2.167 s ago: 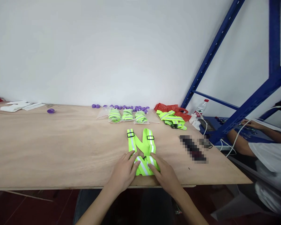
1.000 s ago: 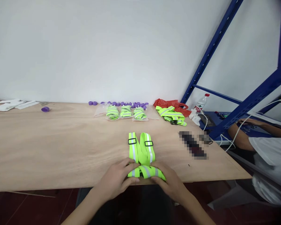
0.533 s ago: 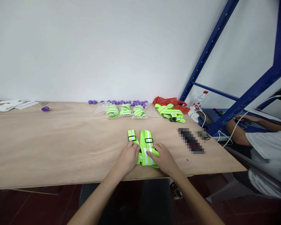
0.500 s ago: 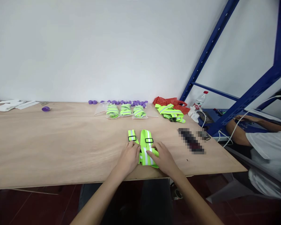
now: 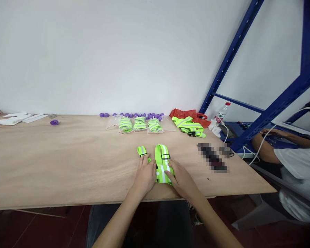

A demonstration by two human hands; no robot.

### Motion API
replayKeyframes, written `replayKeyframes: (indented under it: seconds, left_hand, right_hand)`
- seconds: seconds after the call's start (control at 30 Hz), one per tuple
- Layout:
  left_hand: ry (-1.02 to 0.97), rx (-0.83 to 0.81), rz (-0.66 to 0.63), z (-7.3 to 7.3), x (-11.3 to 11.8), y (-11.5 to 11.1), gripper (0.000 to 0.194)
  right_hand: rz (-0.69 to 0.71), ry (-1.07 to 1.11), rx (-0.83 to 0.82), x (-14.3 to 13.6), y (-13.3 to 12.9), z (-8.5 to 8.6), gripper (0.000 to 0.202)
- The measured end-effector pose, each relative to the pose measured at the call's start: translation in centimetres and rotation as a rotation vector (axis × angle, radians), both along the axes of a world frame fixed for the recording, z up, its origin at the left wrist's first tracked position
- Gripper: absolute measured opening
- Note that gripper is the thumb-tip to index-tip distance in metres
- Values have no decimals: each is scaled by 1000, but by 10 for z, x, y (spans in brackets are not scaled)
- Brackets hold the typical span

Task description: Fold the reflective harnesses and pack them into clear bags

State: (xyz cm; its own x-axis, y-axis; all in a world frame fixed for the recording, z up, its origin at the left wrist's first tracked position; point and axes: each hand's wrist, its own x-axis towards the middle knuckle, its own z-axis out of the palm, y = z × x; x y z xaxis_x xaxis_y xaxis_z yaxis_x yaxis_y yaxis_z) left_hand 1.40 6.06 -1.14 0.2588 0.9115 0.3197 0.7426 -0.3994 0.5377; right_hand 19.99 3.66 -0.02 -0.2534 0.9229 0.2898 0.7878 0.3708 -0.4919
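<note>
A neon yellow-green reflective strap (image 5: 163,173) with silver stripes lies partly folded on the table before me. My left hand (image 5: 145,174) is closed on its left side, fingers curled over the webbing. A short loop with a black slider sticks out beyond those fingertips. My right hand (image 5: 181,177) grips the right edge of the folded part, thumb lying across the top. Between the hands a taller loop points away from me, a black slider buckle (image 5: 165,156) on it. The fingertips' undersides are hidden.
Along the wall lie bagged reflective straps (image 5: 140,123), several purple rolls (image 5: 152,115), a loose strap (image 5: 188,125) and a red plastic bag (image 5: 188,114). A bottle (image 5: 222,112) stands by the blue rack (image 5: 223,62). Right, a co-worker's arm (image 5: 263,148) shows. White pieces (image 5: 14,119) lie far left.
My left hand has shifted slightly, and the short loop by it has tipped left and curled over. The right hand stays on the strap's right edge. The whole view has moved a little.
</note>
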Motion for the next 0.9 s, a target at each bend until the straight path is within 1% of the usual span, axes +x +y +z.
replayKeyframes:
  seconds: [0.1, 0.2, 0.27, 0.37, 0.47, 0.53, 0.6, 0.67, 0.8, 0.9]
  left_hand:
    - [-8, 1, -67, 1, -2, 2, 35]
    - [-53, -6, -177, 8, -5, 2, 35]
    - [-86, -24, -218, 14, -8, 1, 34]
    - [-133, -70, -223, 18, -12, -3, 34]
    - [-199, -123, -199, 15, -13, -9, 31]
    - [-232, -143, -170, 12, -13, -13, 30]
    - [-245, -140, -156, 12, -12, -18, 34]
    - [-248, -122, -174, 13, -11, -23, 36]
    - [-241, -127, -186, 15, -13, -30, 35]
    - [-236, -161, -174, 15, -16, -31, 30]
  right_hand:
    - [36, 18, -80, 1, -8, 3, 47]
    - [53, 8, -118, -1, -10, 4, 45]
    - [67, 19, -117, -5, -10, 4, 41]
    - [32, 104, -85, -16, -9, 0, 31]
    - [-32, 212, -69, -27, -8, -5, 20]
    - [-45, 246, -74, -32, -10, -8, 19]
    - [-43, 249, -85, -35, -13, -11, 22]
    - [-38, 224, -92, -36, -18, -14, 29]
    - [2, 101, -73, -30, -29, -17, 48]
    - [83, 10, -53, -21, -35, -13, 66]
